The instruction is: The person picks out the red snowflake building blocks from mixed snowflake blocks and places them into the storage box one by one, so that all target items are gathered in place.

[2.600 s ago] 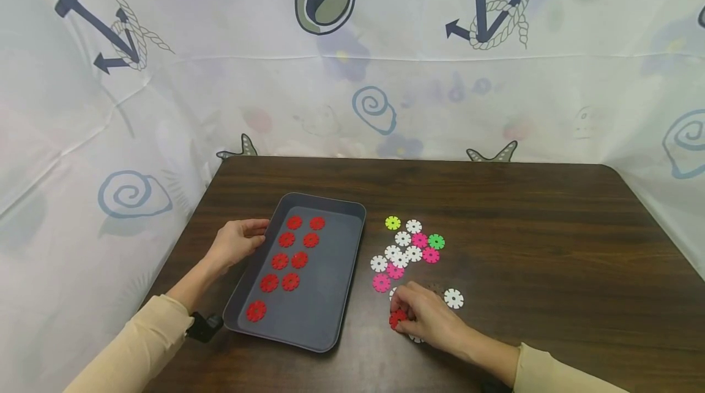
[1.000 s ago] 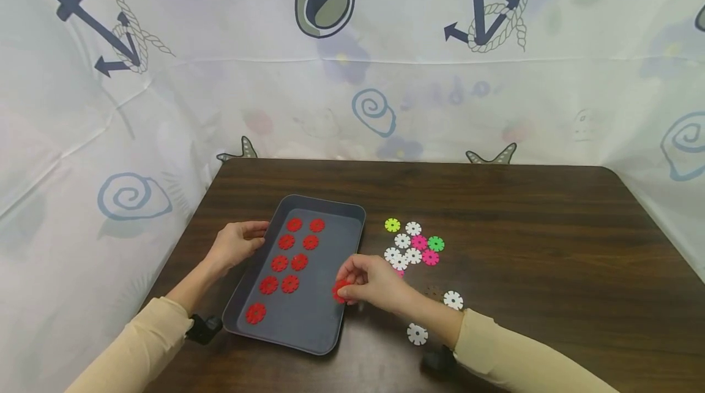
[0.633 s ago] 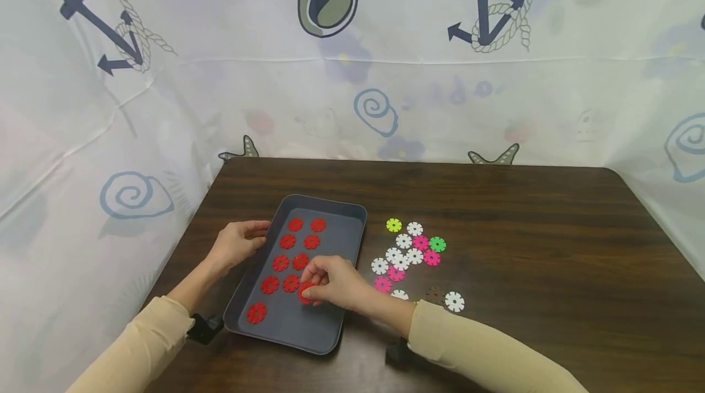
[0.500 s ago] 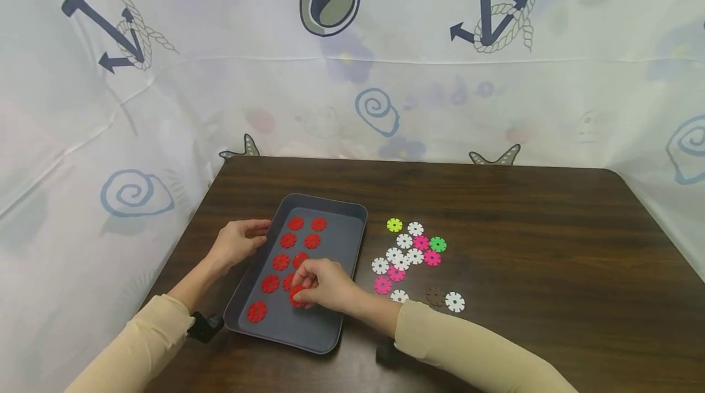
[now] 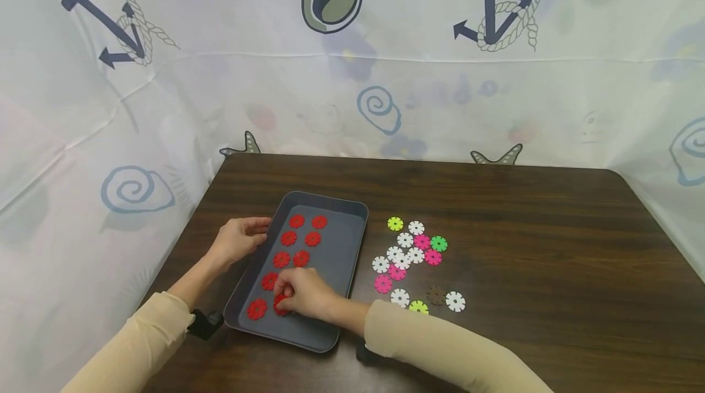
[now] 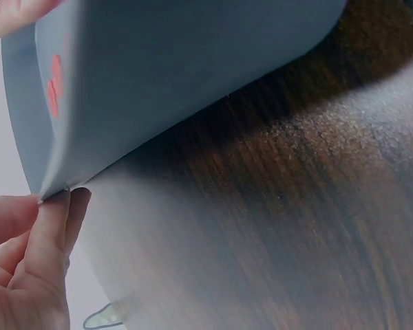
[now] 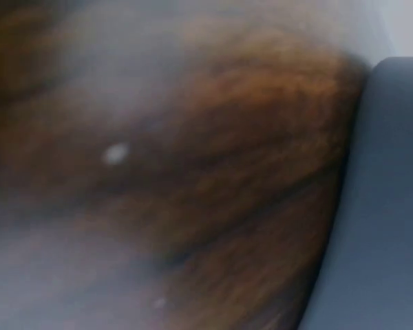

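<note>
A dark grey tray point(image 5: 341, 240) lies on the brown table point(image 5: 523, 228), holding several red gear-shaped discs in two columns. My right hand point(image 5: 297, 294) reaches across the tray's near end and pinches a red disc point(image 5: 280, 303) low over the tray floor, beside another red disc point(image 5: 256, 309). My left hand point(image 5: 238, 239) holds the tray's left rim; in the left wrist view its fingers point(image 6: 51, 234) press the tray point(image 6: 165, 75) edge. The right wrist view is blurred, showing only table and the tray wall point(image 7: 385, 206).
Right of the tray lies a loose cluster of white, pink, green and yellow discs point(image 5: 410, 249), with a brown disc point(image 5: 436, 295) and a white one point(image 5: 455, 301) nearer me. A printed curtain point(image 5: 352, 62) walls in the table's back and sides.
My right hand picked a red disc from the table right of the tray, carried it left over the rim, and lowered it to the tray's near left end. The left hand stayed put.
</note>
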Motion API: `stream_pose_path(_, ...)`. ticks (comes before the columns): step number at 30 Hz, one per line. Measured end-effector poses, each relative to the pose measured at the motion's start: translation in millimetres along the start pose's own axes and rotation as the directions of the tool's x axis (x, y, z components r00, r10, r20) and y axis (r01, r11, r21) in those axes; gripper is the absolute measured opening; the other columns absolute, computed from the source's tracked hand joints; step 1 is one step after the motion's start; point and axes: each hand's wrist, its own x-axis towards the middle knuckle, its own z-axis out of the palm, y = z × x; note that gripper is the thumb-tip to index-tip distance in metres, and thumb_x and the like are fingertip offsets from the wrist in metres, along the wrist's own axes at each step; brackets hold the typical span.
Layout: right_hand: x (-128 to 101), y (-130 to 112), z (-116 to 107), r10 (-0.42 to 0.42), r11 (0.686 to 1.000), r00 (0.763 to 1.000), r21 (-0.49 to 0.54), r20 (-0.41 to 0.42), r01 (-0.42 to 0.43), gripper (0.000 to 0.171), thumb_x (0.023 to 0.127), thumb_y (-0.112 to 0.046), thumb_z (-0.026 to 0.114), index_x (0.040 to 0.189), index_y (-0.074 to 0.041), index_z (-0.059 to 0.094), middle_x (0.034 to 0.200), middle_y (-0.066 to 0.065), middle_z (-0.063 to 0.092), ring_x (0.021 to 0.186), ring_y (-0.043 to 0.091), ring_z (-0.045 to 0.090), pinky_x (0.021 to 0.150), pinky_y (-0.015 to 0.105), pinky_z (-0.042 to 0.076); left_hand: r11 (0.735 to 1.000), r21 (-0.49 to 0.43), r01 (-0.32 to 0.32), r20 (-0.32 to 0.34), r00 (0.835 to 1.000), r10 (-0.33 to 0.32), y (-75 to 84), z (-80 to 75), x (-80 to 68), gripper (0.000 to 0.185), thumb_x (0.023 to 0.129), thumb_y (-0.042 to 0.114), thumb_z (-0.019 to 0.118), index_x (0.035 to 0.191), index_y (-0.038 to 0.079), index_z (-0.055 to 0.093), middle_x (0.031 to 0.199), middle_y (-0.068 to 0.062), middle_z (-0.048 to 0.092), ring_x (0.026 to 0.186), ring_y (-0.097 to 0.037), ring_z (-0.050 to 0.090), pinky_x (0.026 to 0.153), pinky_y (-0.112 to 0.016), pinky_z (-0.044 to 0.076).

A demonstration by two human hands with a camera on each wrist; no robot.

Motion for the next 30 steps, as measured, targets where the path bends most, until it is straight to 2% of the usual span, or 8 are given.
stream_pose_path(6, 2, -1, 6, -0.039, 0.997, 0.999, -0.063, -0.012, 0.038, 0.015, 0.074, -0.007, 0.078, 0.081, -0.01, 0.066, 0.059, -0.009, 0.051, 0.055, -0.005, 0.042, 0.052, 0.009, 0.037, 1.0, -0.001, -0.008, 0.003, 1.0, 0.008, 0.1, -0.5, 1.6, 0.038, 0.09, 0.003, 0.058, 0.127, -0.008, 0.053, 0.122, -0.027, 0.058, 0.108, -0.033, 0.06, 0.075, -0.033, 0.056)
stream_pose_path(18, 0, -4, 10, -0.038, 0.988, 0.999, -0.148, -0.032, 0.032, 0.015, 0.073, -0.01, 0.08, 0.08, -0.014, 0.066, 0.061, -0.01, 0.049, 0.059, -0.004, 0.041, 0.054, 0.01, 0.034, 1.0, -0.012, -0.007, 0.011, 1.0, 0.008, -1.2, 0.7, 0.9, 0.04, 0.091, 0.002, 0.057, 0.129, -0.008, 0.051, 0.124, -0.027, 0.057, 0.11, -0.036, 0.058, 0.08, -0.036, 0.055)
stream_pose_path(30, 0, -1, 12, -0.07, 0.988, 0.997, -0.143, -0.026, 0.066, 0.015, 0.075, -0.01, 0.079, 0.079, -0.012, 0.065, 0.063, -0.008, 0.049, 0.061, -0.003, 0.04, 0.053, 0.011, 0.034, 1.0, -0.005, -0.003, 0.014, 1.0, 0.003, -1.2, 0.9, 0.5, 0.04, 0.091, 0.003, 0.057, 0.13, -0.008, 0.05, 0.125, -0.027, 0.056, 0.111, -0.036, 0.058, 0.081, -0.037, 0.055)
